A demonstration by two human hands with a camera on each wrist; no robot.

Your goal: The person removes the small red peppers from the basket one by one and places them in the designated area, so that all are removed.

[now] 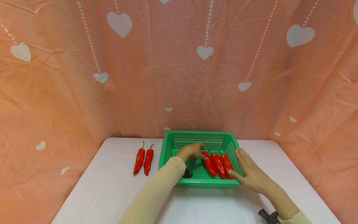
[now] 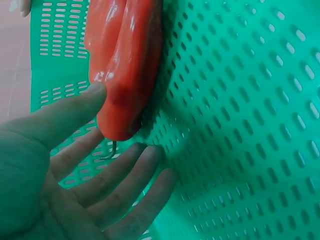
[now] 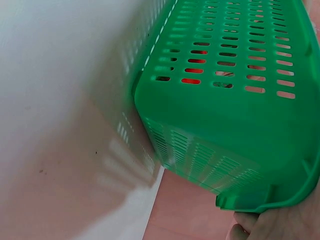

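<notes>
A green plastic basket stands on the white table with several red chili peppers lying in its right half. My left hand reaches inside it, at the stem end of the leftmost pepper there. In the left wrist view the thumb touches that pepper, while the other fingers are spread loosely near its stem, not wrapped round it. At the basket's right side, my right hand rests on the rim, fingers extended along it and thumb over the front right corner. Its fingertips show beside the rim in the right wrist view.
Two more red chili peppers lie side by side on the white table, left of the basket. An orange curtain with white hearts hangs behind and at both sides. Black devices are strapped at the wrists.
</notes>
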